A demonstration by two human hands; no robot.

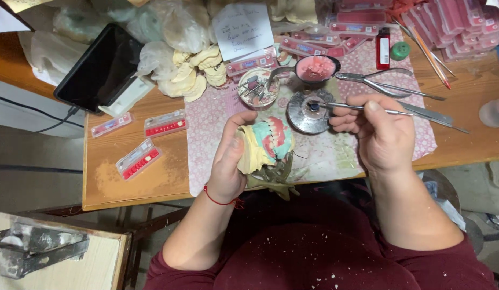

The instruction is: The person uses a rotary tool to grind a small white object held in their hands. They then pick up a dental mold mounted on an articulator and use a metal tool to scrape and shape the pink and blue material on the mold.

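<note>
Head view: left hand (230,161) gripped the denture model (266,144) firmly; right hand (379,129) pinched a wax spatula (367,109), tip resting steady in the burner dish (309,111).

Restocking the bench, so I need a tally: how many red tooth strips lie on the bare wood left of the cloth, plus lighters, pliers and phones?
Red tooth strips: 3
Lighter: 1
Pliers: 1
Phone: 1
Total: 6

Bare table top (107,180) lies open to the left, past three flat red tooth cards (138,159). Ahead, passage is blocked by the round metal burner (308,115), pink wax bowl (316,68), small tool dish (258,88) and pliers (386,83). Plaster casts (193,72) crowd the far edge.
</note>
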